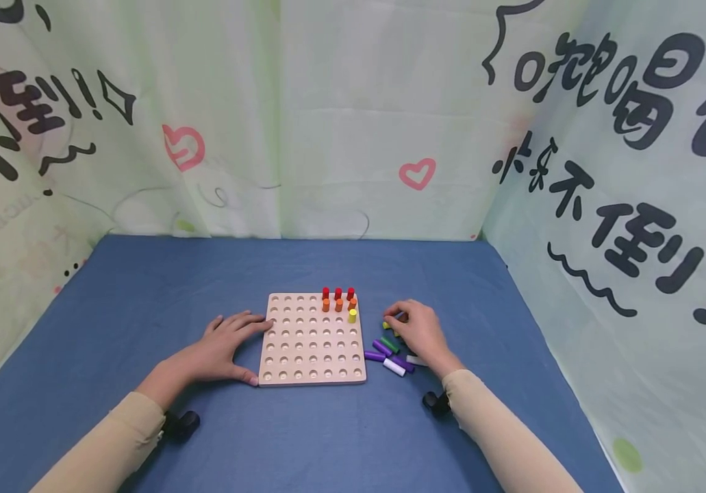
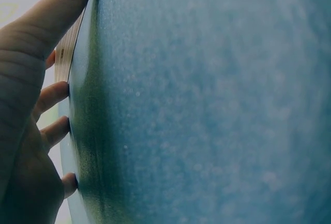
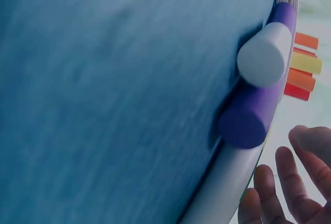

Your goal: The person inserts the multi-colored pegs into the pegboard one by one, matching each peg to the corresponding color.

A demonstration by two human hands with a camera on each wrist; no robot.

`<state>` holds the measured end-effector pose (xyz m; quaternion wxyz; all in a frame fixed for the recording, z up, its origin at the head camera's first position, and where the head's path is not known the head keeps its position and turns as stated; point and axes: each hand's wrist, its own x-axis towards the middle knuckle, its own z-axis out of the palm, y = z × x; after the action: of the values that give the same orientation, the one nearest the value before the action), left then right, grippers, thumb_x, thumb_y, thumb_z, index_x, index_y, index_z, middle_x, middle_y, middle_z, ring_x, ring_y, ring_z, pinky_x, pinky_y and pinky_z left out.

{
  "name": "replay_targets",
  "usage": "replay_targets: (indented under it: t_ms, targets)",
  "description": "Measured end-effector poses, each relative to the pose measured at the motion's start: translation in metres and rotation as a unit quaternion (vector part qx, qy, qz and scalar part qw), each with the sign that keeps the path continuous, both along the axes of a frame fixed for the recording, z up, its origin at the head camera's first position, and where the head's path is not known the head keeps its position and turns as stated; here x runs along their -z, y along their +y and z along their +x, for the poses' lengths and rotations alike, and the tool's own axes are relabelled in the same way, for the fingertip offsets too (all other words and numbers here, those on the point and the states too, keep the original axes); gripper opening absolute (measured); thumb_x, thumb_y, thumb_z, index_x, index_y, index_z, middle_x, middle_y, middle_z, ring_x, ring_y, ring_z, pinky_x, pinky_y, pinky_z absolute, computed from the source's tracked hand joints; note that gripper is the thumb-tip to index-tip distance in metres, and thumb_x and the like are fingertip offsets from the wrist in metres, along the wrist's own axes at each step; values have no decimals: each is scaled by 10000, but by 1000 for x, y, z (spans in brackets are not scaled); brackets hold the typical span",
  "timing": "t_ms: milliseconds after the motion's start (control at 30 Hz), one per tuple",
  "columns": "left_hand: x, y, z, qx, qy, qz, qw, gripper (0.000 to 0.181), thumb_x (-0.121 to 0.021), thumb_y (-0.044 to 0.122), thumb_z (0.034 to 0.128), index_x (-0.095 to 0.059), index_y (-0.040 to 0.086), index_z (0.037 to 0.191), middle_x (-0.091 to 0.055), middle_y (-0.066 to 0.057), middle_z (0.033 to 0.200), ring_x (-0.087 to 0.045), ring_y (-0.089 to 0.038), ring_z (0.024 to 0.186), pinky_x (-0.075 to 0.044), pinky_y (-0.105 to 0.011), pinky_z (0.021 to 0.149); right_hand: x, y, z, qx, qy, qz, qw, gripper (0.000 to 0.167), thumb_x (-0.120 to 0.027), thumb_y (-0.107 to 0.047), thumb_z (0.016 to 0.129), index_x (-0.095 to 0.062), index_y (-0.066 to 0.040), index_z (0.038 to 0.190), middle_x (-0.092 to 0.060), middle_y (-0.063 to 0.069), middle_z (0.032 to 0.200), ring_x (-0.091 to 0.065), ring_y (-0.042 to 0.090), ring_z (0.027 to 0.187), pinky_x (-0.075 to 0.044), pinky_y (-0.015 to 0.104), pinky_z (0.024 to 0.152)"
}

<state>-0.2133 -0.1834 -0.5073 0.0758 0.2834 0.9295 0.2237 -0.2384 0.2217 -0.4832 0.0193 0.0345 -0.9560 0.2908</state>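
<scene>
A square wooden pegboard (image 1: 312,350) with rows of round holes lies on the blue-covered table. Upright at its far right are red pegs (image 1: 338,293), orange pegs (image 1: 339,305) and one yellow peg (image 1: 353,315). My left hand (image 1: 223,348) rests against the board's left side, fingers spread, thumb at the near corner. Right of the board, my right hand (image 1: 417,332) hovers with bent fingers just over loose yellow pegs (image 1: 386,325), partly hidden beneath it. In the right wrist view its fingertips (image 3: 284,157) show no peg between them.
Loose purple pegs (image 1: 374,356), a green peg (image 1: 390,345) and white pegs (image 1: 394,368) lie between the board and my right wrist. Printed curtains (image 1: 328,171) stand behind and beside the table.
</scene>
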Motion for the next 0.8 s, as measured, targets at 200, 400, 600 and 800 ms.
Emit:
replay_targets:
  t_ms: [200,400,600,800]
  targets:
    - [0,0,0,12,12,21,10000,1067,-850,671,706,-445,206,1577,-409,-134,1614,-276,-437,1531,-104,-773,1150,1,6,-1,-103,-195,242,9995,155,-762,-188,946,-776,-145,1095,-712,57,1102,-642,227,975,-548,444,879]
    - [1,-1,-1,12,31,10,10000,1069,-842,684,705,-443,211,1577,-409,-132,1615,-278,-436,1530,-109,-776,1149,2,7,-1,-203,-481,479,9975,266,-760,-147,937,-743,-97,1197,-700,109,1182,-648,276,1090,-528,496,987]
    - [1,-1,-1,1,41,-20,10000,1069,-834,695,707,-443,211,1577,-411,-132,1615,-282,-434,1530,-114,-778,1148,4,3,-3,-232,-496,678,9962,295,-738,-122,928,-733,-90,1221,-704,117,1176,-633,296,1109,-509,501,1002]
    - [0,0,0,-11,-3,-52,10000,1071,-834,691,712,-437,209,1582,-404,-133,1620,-276,-439,1532,-111,-778,1149,4,2,-4,-291,-439,812,9953,278,-725,-97,934,-746,-131,1209,-706,123,1145,-629,318,1094,-508,508,969]
